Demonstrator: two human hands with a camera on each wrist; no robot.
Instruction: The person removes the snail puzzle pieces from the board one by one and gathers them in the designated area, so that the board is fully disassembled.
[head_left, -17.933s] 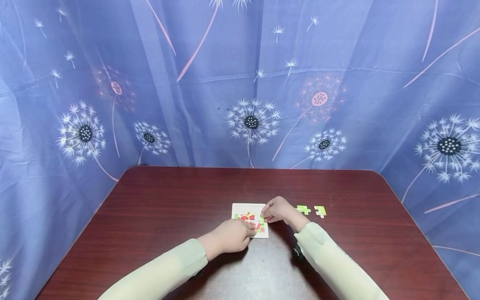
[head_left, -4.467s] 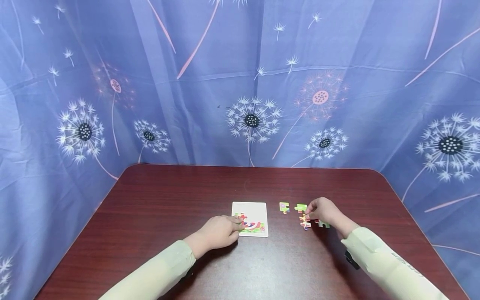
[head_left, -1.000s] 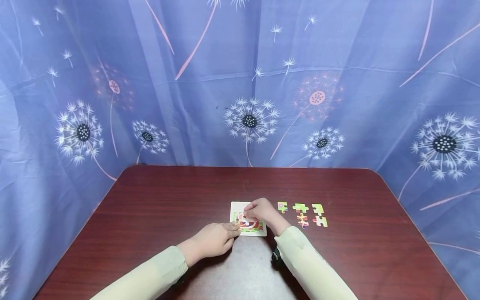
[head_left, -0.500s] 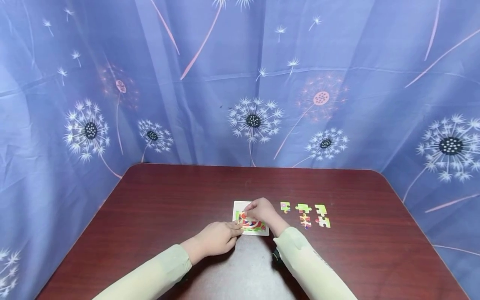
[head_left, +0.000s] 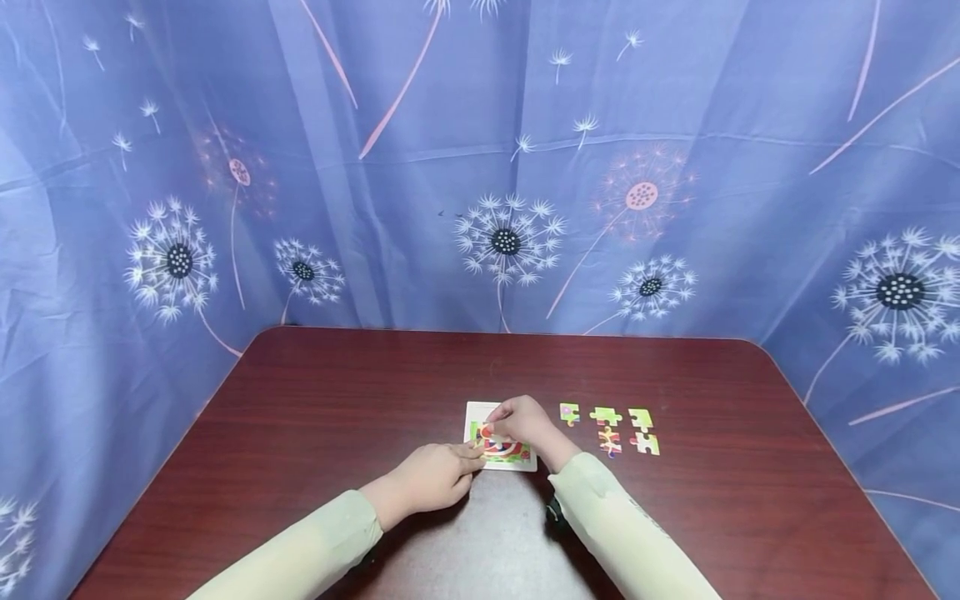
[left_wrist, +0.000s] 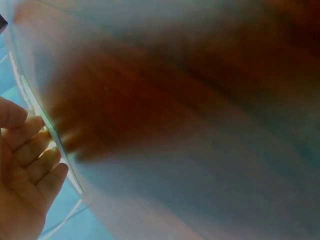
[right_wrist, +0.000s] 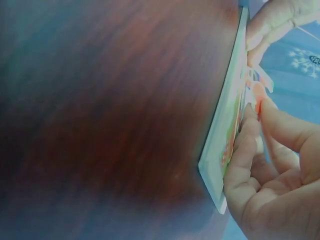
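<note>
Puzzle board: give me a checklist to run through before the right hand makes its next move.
1. Puzzle board flat on the table: ok.
2. Left hand steadying it: ok, its fingers rest on the board's left side.
3. Right hand has a grip: ok, thumb and finger pinch a reddish piece.
4. That piece seated flat: not ok, the right wrist view shows it tilted up.
5. Spot beneath the piece matches its shape: cannot tell, the right hand covers it.
6. Remaining loose pieces face up and off the board: ok, five lie to its right.
</note>
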